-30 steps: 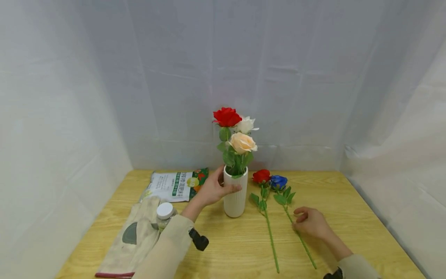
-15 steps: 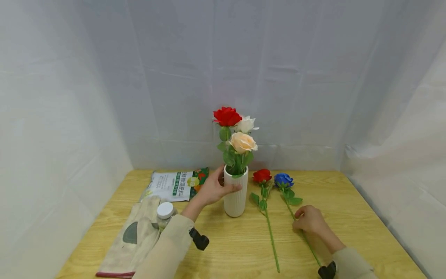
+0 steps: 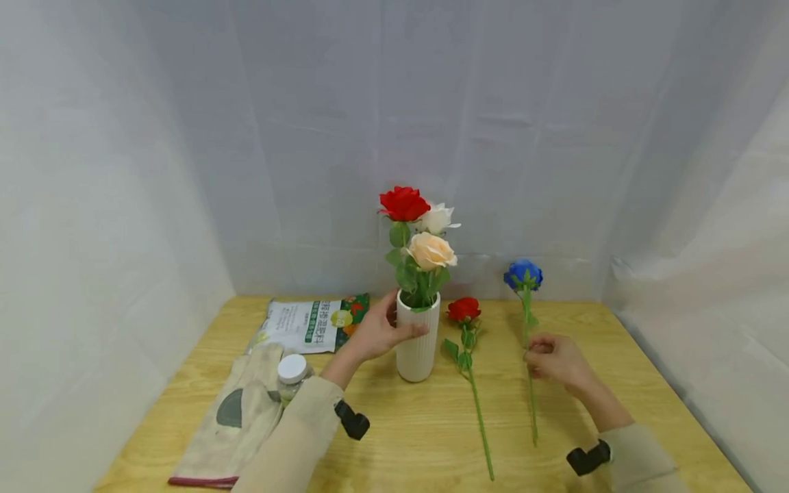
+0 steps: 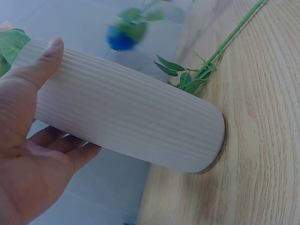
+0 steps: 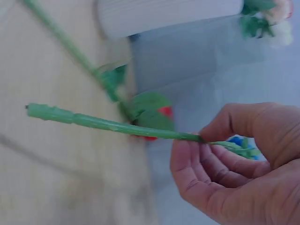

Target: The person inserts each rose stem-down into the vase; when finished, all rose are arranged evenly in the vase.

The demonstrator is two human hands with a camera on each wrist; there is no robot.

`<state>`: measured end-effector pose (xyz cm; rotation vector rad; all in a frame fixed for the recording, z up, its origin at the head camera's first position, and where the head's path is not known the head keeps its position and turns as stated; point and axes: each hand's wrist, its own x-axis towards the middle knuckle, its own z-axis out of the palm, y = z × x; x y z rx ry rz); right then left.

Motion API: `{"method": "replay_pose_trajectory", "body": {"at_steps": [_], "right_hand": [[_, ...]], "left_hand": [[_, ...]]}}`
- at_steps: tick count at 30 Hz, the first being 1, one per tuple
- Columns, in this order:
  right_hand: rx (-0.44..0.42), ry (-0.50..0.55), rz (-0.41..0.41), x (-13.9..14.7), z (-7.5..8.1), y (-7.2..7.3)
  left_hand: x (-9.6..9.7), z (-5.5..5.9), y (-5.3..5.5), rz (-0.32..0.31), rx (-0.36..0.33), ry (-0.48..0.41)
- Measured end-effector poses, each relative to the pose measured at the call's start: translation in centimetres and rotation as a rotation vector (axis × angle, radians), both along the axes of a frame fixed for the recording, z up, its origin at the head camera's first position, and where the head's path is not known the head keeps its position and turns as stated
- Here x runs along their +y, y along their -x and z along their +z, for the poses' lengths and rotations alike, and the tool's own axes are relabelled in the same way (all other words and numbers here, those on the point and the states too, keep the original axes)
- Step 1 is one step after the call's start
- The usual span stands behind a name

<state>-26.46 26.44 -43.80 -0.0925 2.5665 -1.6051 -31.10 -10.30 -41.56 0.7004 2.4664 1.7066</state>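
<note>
My left hand (image 3: 383,333) grips the white ribbed vase (image 3: 416,352) near its top, thumb across the front and fingers behind. The vase stands upright on the table and holds a red rose (image 3: 403,204), a white rose (image 3: 437,218) and a peach rose (image 3: 431,251). My right hand (image 3: 559,361) pinches the green stem of a blue rose (image 3: 523,274) between thumb and fingers. That rose is raised nearly upright, its cut stem end (image 5: 47,112) off the table in the right wrist view. Between vase and right hand, another red rose (image 3: 464,310) lies flat on the table.
At the left lie a printed bag (image 3: 308,326), a pair of beige work gloves (image 3: 231,418) and a jar with a white lid (image 3: 292,370). Pale sheeting (image 3: 493,137) hangs behind and on both sides of the wooden table (image 3: 407,445).
My right hand has taken the blue rose by its stem and lifted it from lying flat to nearly upright. The left hand still holds the vase in the same place.
</note>
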Motion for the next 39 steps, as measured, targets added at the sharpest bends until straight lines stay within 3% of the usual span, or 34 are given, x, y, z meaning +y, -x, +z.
{"method": "replay_pose_trajectory", "body": {"at_steps": [12,23,30,39], "right_hand": [[0.192,0.298,-0.044,-2.8,5.8,0.2],[0.237,0.496,-0.073,-6.0,9.7,0.4],[0.310,0.634,-0.125,-8.3,11.1,1.1],[0.465,0.622,-0.139,-10.8,11.6,1.8]], "left_hand": [[0.1,0.3,0.1,0.005,0.008,0.002],[0.0,0.4,0.0,0.010,-0.005,-0.004],[-0.1,0.2,0.2,0.004,-0.001,-0.011],[0.0,0.0,0.0,-0.019,0.017,-0.021]]}}
